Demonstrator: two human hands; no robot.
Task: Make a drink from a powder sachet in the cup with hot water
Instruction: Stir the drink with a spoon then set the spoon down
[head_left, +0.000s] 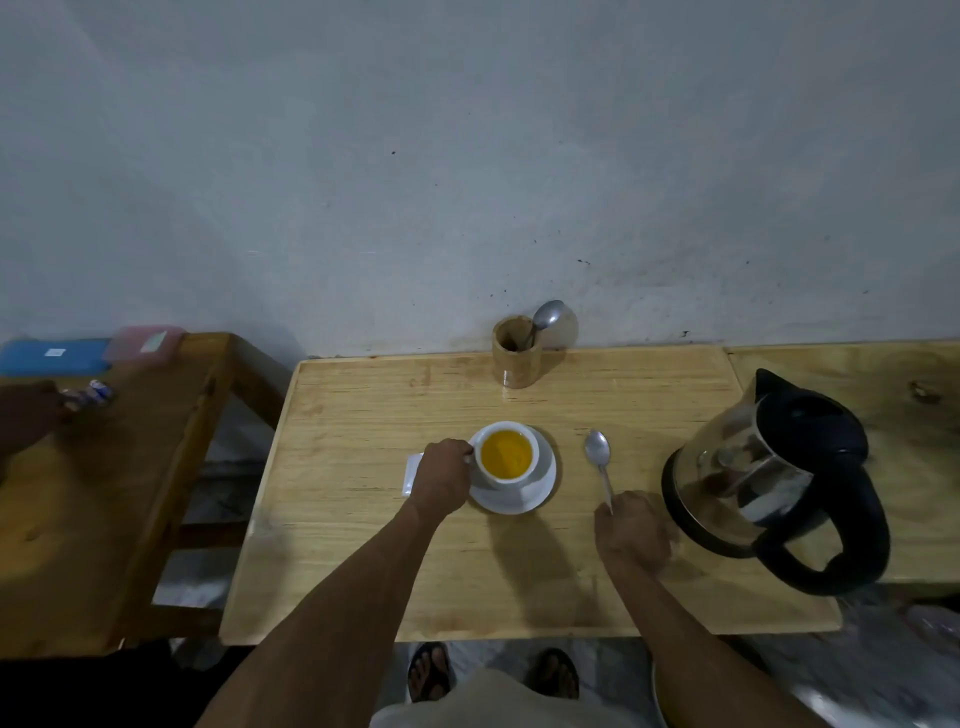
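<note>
A white cup full of orange-yellow drink stands on a white saucer at the middle of the wooden table. My left hand grips the cup's handle on its left side. Part of a white sachet shows flat on the table, mostly hidden under that hand. My right hand pinches the handle end of a metal spoon, whose bowl points away from me and lies to the right of the saucer.
A steel and black kettle stands at the right, close to my right hand. A wooden holder with a spoon is by the wall. At the left, another person's hand rests on a second table with blue and pink boxes.
</note>
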